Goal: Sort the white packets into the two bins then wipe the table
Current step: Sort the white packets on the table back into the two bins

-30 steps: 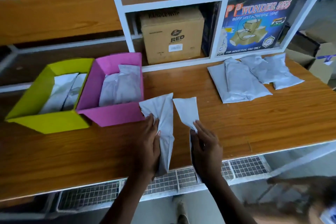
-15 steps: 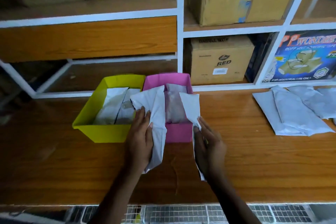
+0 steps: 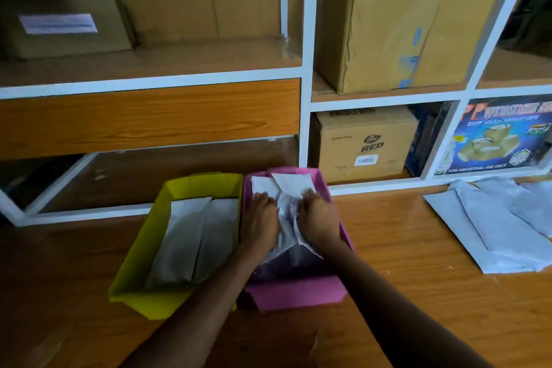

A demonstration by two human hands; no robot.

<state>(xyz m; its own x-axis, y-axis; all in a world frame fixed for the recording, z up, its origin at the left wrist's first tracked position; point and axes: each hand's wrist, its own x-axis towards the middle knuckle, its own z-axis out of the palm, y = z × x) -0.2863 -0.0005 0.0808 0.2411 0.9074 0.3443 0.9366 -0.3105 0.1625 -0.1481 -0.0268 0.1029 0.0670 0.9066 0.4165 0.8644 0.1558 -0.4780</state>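
Both my hands are inside the pink bin (image 3: 298, 293) on the wooden table. My left hand (image 3: 261, 222) presses one white packet (image 3: 264, 185) down against the bin's left side. A second white packet (image 3: 294, 181) lies under my right hand (image 3: 318, 218), which pushes it down beside the first. More packets lie crumpled beneath them. The yellow bin (image 3: 140, 287) stands touching the pink one on its left and holds two white packets (image 3: 191, 239) lying lengthwise. A pile of white packets (image 3: 501, 227) lies flat on the table at the right.
A white-framed shelf unit (image 3: 307, 75) rises right behind the bins, with cardboard boxes (image 3: 364, 140) and a blue printed box (image 3: 501, 134) in its compartments. Bare wooden table top (image 3: 403, 248) lies between the pink bin and the packet pile.
Both hands moved forward from in front of the bins into the pink bin, carrying one packet each. The packets now lie pressed down inside it. The camera has come closer.
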